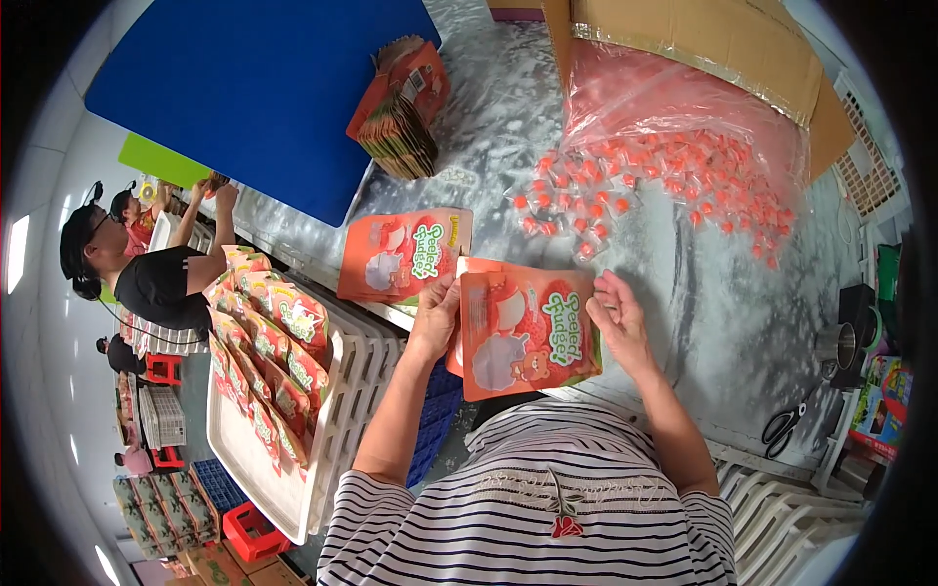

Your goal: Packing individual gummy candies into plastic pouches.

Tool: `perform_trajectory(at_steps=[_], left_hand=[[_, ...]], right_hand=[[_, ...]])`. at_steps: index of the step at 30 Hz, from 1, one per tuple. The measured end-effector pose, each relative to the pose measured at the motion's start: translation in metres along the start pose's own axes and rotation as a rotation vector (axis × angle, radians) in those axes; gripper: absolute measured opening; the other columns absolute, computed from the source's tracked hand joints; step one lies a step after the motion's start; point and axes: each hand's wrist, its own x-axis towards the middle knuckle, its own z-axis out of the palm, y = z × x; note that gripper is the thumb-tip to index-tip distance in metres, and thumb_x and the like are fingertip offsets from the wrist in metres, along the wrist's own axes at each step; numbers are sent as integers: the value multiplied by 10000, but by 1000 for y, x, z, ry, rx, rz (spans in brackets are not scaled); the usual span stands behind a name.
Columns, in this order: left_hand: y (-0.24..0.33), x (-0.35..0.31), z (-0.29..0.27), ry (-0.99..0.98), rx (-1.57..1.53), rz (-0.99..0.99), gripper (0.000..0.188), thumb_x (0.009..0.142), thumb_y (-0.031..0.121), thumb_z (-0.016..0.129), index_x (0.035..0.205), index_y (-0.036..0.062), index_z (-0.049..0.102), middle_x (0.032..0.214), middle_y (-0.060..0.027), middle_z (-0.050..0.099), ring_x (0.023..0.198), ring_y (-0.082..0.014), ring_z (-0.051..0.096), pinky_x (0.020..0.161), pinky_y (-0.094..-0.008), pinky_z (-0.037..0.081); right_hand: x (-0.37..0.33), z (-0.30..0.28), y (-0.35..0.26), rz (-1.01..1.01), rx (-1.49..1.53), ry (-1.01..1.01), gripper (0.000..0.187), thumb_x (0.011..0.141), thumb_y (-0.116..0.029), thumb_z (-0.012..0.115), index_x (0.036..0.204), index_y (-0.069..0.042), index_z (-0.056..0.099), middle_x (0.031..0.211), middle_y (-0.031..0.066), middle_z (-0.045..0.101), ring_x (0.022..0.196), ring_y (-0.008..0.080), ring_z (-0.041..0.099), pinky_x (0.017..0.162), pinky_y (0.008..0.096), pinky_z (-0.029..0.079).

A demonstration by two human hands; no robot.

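Note:
In front of my chest is a small stack of flat red candy pouches (531,332) with a cartoon bear and a clear window. My left hand (439,317) pinches their left edge. My right hand (618,320) is at the right edge, its fingers curled and its thumb against the pouch. Just beyond my left hand, another stack of the same pouches (396,256) lies flat at the table's edge. Small wrapped red candies (596,200) are spread over the far side of the table, spilling from a plastic liner (664,93) in a cardboard box (703,34).
Plump pouches (278,337) fill part of a white crate (234,439) at left. A bundle of pouches (399,132) stands by a blue board (264,88). Black scissors (782,430) and a metal cup (835,344) sit at right. A person in black (161,288) works nearby.

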Motion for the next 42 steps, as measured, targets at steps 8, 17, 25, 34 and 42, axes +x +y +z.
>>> perform_trajectory(at_steps=[8, 17, 25, 34, 42], left_hand=[[19, 2, 12, 17, 146, 4, 246, 980, 244, 546, 858, 55, 646, 724, 33, 615, 628, -36, 539, 561, -207, 444], [22, 4, 8, 118, 481, 122, 304, 998, 254, 516, 794, 43, 598, 679, 78, 510, 618, -17, 413, 538, -206, 345], [59, 32, -47, 350, 590, 273, 323, 993, 253, 519, 797, 13, 612, 688, 84, 509, 631, -26, 412, 538, -220, 345], [73, 48, -92, 727, 1735, 425, 446, 861, 211, 626, 1210, -52, 536, 1000, -217, 583, 974, -399, 564, 822, -442, 467], [43, -39, 110, -694, 1454, 1047, 617, 694, 107, 644, 1285, -16, 514, 1300, -161, 524, 1072, -296, 558, 869, -389, 493]], right_hand=[[-2, -8, -26, -334, -464, -154, 441, 758, -148, 757, 1137, 3, 592, 1086, 115, 586, 964, 215, 598, 861, 327, 466], [-19, -10, -3, 78, 56, -87, 261, 852, -83, 683, 1087, 7, 612, 982, 33, 649, 848, 81, 588, 754, 241, 488], [-49, -14, 19, 202, 26, -240, 167, 918, -118, 613, 1035, -6, 652, 864, -32, 637, 741, 32, 538, 626, 212, 443], [-56, -9, 3, 82, -268, -257, 170, 874, -123, 650, 927, 36, 671, 695, -18, 622, 650, 31, 485, 557, 242, 426], [-45, 0, -37, -124, -348, -227, 158, 791, -111, 701, 809, 29, 631, 622, 141, 619, 566, 61, 511, 514, 299, 450]])
